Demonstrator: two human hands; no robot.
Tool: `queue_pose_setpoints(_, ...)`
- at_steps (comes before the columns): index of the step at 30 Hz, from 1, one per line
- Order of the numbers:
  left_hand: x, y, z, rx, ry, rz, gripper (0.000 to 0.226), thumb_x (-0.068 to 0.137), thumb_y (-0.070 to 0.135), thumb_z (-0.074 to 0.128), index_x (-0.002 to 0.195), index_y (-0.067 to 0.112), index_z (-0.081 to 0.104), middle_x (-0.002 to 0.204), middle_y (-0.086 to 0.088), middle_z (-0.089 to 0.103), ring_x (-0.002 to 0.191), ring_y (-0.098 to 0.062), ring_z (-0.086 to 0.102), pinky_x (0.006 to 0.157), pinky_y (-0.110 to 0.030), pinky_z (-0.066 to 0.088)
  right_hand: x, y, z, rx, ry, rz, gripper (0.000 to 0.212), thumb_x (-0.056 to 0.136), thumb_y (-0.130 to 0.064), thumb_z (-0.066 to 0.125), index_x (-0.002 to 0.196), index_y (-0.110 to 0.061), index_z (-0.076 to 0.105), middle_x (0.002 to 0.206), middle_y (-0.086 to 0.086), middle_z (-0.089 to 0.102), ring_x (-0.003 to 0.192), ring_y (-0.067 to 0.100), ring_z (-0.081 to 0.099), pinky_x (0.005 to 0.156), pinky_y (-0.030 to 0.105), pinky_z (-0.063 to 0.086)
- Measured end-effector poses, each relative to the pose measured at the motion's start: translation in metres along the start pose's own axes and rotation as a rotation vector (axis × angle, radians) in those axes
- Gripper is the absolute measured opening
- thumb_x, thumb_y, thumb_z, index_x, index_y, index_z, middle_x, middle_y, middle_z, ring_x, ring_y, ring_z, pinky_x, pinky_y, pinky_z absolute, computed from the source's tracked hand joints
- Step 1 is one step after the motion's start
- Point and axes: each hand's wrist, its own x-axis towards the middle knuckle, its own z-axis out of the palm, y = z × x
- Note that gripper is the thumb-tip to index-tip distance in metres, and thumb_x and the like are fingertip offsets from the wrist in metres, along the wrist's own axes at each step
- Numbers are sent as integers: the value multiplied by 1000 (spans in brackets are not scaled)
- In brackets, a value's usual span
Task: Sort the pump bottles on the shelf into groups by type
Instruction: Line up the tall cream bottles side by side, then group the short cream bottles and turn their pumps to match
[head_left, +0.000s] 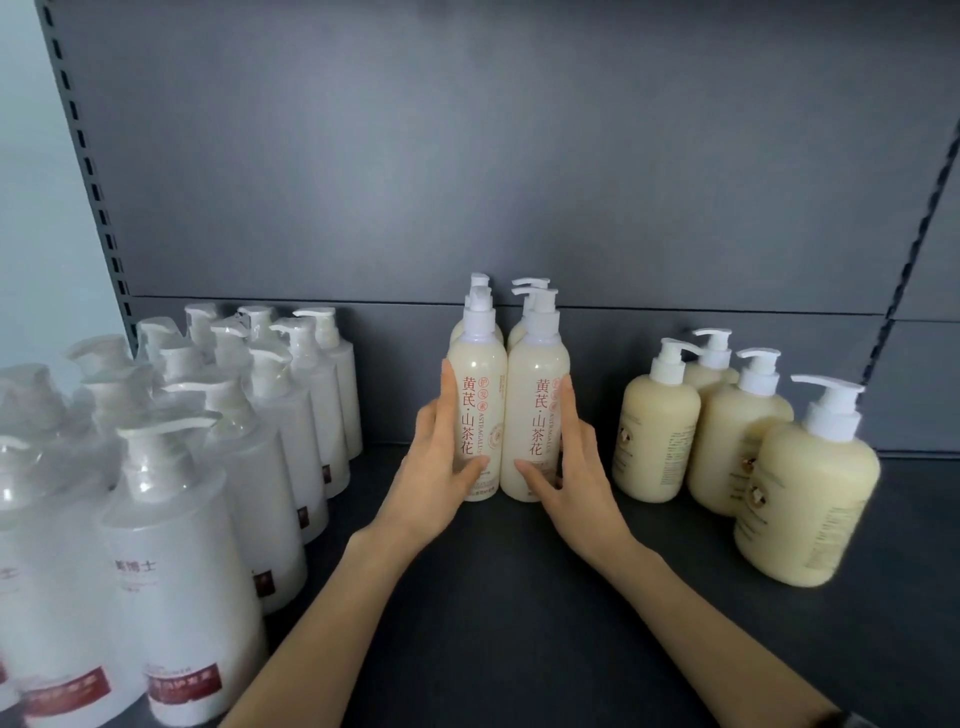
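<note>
Two tall cream pump bottles with red Chinese lettering stand side by side mid-shelf, the left one (480, 395) and the right one (537, 400), with more of the same type behind them. My left hand (441, 457) wraps the left bottle's outer side, thumb across its lower front. My right hand (569, 462) presses the right bottle's outer side, thumb on its lower front. Several white bottles with red labels (176, 545), wrapped in clear film, fill the left. Several squat yellowish bottles (810, 493) stand at the right.
The dark grey shelf floor (519, 597) shows bare between the groups and in front of the middle bottles. A grey back panel (493, 156) rises behind, with slotted uprights at left (88, 171) and right (914, 249).
</note>
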Motion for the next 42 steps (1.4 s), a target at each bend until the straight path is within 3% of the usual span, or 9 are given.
queue_pose_setpoints(4,-15,8,-6,59,-89,-15,96,94,24,55,134,49,-28,152,5,16,130,-1,23,104,-23,23,-6,-2,-8,-11,-95,45,99,92,-24,60,132,-60,-24,145,-3,29,119,-6,33,102,27,39)
queue_pose_setpoints(9,-40,21,-18,412,-188,-35,80,98,32,43,147,26,-20,157,3,5,141,-21,21,109,-44,33,-27,-12,-28,-350,-180,137,73,95,-50,43,148,-42,-7,155,-6,16,134,12,33,98,40,44)
queue_pose_setpoints(13,-58,36,-21,507,-175,3,74,99,34,38,149,23,-15,158,0,8,143,-21,17,115,-44,20,-48,-30,-48,-634,-146,135,60,96,-55,32,148,-27,23,155,-4,20,139,17,29,103,39,37)
queue_pose_setpoints(22,-94,67,1,568,-272,18,68,99,47,29,151,23,-8,160,-4,5,145,-24,10,117,-44,10,-119,-37,-93,-759,-28,190,60,95,-57,31,147,-28,24,153,-4,25,141,17,23,114,37,22)
queue_pose_setpoints(27,-89,88,16,558,-247,91,69,98,50,29,151,23,-5,158,-1,10,144,-21,13,116,-41,13,-142,-25,-134,-736,122,209,53,94,-50,44,141,-25,39,147,-7,37,132,18,39,106,38,33)
queue_pose_setpoints(32,-77,111,41,527,-267,126,70,97,51,29,151,25,-6,159,-1,9,145,-20,10,118,-43,13,-144,0,-180,-687,207,239,54,91,-50,46,140,-28,38,143,-9,39,125,17,45,95,41,41)
queue_pose_setpoints(36,-61,132,65,439,-230,113,68,97,50,32,151,26,-2,158,1,12,143,-20,14,116,-39,17,-125,21,-208,-440,174,238,59,88,-61,45,141,-40,27,142,-17,32,112,1,43,76,35,42)
queue_pose_setpoints(40,-40,162,95,222,-207,121,67,96,47,41,151,27,8,155,4,20,139,-18,23,110,-39,27,-103,46,-224,-100,82,257,65,90,-51,51,147,-37,24,147,-13,34,128,7,39,101,38,41)
queue_pose_setpoints(42,-28,177,110,49,-186,75,67,94,47,47,150,29,14,153,7,24,137,-15,25,109,-42,30,-94,55,-227,78,-28,235,60,92,-40,55,145,-37,26,138,-16,44,125,8,47,101,30,44)
